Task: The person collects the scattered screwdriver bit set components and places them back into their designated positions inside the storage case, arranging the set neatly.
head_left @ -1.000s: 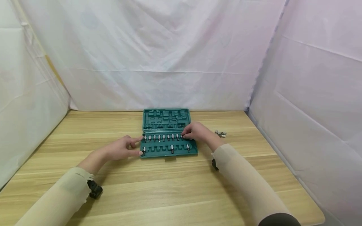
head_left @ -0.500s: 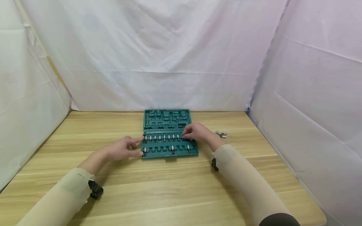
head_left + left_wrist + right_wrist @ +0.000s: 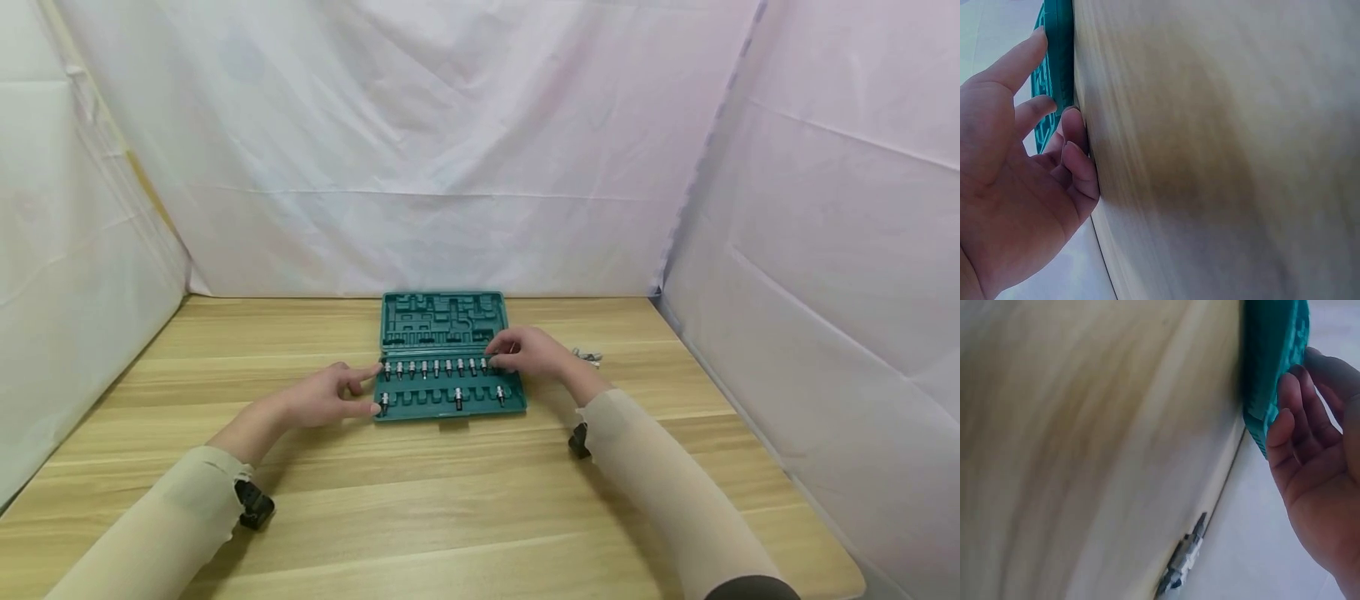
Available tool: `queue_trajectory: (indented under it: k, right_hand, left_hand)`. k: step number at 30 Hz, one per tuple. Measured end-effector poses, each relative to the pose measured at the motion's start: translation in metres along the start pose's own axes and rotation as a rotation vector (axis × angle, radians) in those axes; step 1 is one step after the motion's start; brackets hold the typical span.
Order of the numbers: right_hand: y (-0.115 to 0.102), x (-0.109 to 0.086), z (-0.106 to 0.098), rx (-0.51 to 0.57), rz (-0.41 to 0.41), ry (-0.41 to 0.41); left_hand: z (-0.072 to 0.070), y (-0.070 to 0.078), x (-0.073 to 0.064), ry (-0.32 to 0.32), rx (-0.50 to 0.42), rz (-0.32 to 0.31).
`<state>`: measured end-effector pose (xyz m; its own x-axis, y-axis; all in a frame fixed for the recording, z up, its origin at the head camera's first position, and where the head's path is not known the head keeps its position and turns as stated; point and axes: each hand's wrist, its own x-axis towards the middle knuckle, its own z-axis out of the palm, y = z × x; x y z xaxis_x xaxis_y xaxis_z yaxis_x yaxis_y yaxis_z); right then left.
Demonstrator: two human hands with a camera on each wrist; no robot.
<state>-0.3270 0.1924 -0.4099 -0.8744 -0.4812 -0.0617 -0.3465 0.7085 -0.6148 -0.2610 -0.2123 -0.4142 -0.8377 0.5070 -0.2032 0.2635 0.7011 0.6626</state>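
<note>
In the head view, a green socket case (image 3: 480, 406) lies open on the table, its molded lid (image 3: 442, 317) at the back. A row of bit sockets (image 3: 448, 365) fills the upper part of the tray, and a few sit apart in the lower row. My left hand (image 3: 322, 397) touches the case's left side with straight index finger and thumb, as the left wrist view also shows at the case edge (image 3: 1059, 56). At the right end of the upper row hovers my right hand (image 3: 534, 353), fingers loosely bent around nothing visible.
Several loose bit sockets (image 3: 588, 357) lie on the wooden table (image 3: 420, 500) right of the case, partly behind the right hand. They also show low in the right wrist view as a small pile (image 3: 1180, 562). White curtains (image 3: 420, 150) enclose the table.
My right hand has let go of the bit socket at the upper row's right end and shifted slightly right, leaving that socket in view. The left hand has stayed in place.
</note>
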Motion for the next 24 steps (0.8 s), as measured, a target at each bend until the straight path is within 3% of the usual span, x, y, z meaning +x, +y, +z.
queue_trajectory:
  k: [10, 24]
  right_hand:
    - [0.009, -0.028, -0.021, 0.076, -0.017, 0.087]
    - [0.047, -0.073, -0.042, 0.146, 0.042, 0.171]
  left_hand:
    - [0.001, 0.0, 0.001, 0.004, -0.008, -0.01]
    - [0.001, 0.001, -0.001, 0.002, -0.006, -0.006]
